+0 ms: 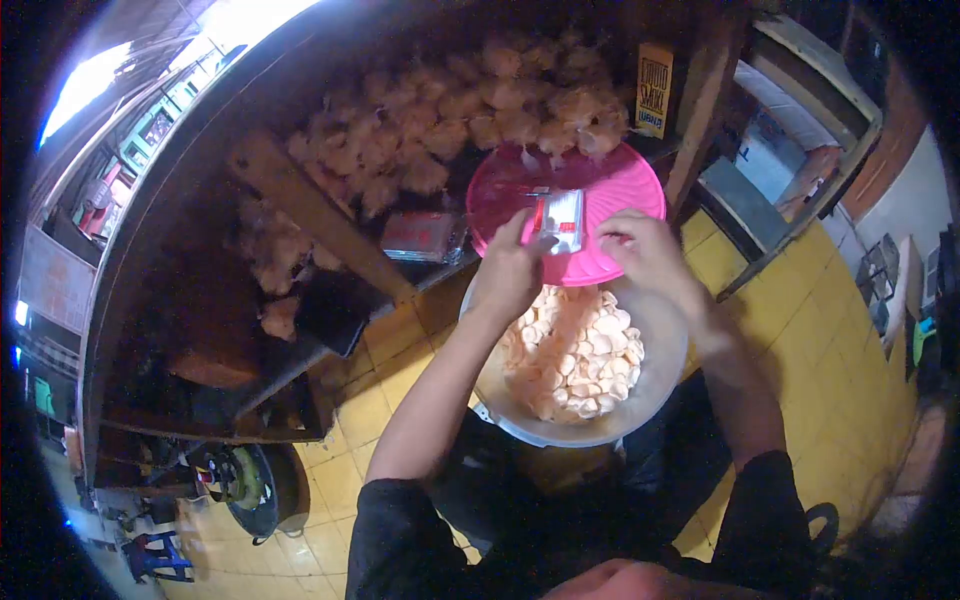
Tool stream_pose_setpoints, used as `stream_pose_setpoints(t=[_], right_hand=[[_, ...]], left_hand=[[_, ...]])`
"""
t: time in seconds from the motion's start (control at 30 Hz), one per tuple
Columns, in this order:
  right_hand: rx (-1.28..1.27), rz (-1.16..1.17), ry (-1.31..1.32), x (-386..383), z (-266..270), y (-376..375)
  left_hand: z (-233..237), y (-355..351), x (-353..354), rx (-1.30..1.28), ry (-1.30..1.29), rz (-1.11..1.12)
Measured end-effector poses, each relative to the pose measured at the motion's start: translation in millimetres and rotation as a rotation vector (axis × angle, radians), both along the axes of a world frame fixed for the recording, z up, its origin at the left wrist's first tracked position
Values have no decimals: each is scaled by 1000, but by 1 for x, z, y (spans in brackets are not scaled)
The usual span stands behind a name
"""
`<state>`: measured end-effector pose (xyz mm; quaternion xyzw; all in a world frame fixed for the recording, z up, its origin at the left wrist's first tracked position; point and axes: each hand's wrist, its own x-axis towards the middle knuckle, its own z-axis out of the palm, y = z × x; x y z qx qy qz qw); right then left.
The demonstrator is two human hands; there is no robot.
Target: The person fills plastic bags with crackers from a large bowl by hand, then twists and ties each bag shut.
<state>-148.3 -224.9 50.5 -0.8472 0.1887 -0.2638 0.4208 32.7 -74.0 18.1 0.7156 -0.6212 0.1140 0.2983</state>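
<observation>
Above a pink ribbed tray [625, 185], my left hand [512, 262] is closed on a small clear plastic packet [562, 222] with red print. My right hand [640, 245] is just right of the packet, its fingers curled together near a small red bit; what they hold, if anything, is too small to name. Below both hands is a large metal basin [660, 345] with many pale, round, cracker-like pieces [580, 365] in it. The pink tray lies over the basin's far edge.
Many bagged orange-brown pieces [430, 120] fill the dark wooden shelf ahead. A stack of clear packets [420, 236] lies left of the tray. A yellow box [653, 90] stands at the shelf's right. A black pan [262, 500] is at lower left on the yellow tiled floor [800, 370].
</observation>
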Motion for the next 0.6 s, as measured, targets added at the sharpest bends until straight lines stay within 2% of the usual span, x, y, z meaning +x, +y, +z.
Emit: stream_pose_setpoints(t=[0.07,0.13,0.2,0.23,0.3,0.4,0.5,0.6], right_hand=[[-391,45,24,11,-25,-2],[-471,44,58,21,-34,2],[-545,38,95,32,-39,6],[-571,33,105,36,-42,8],[-637,0,134,42,-40,12],[-761,-114,160,50,-47,7],[-764,-62,284,42,-38,6],[-683,-116,195,45,-41,6]], left_hand=[[-20,-16,6,118,-86,-3],[-43,-35,21,90,-82,-16],[-53,-48,29,74,638,-64],[-52,-48,27,76,635,-68],[-45,-45,25,-22,-29,-73],[-34,-47,11,-87,41,-170],[-26,-41,0,-31,190,-196],[-19,-36,-7,-88,282,-201]])
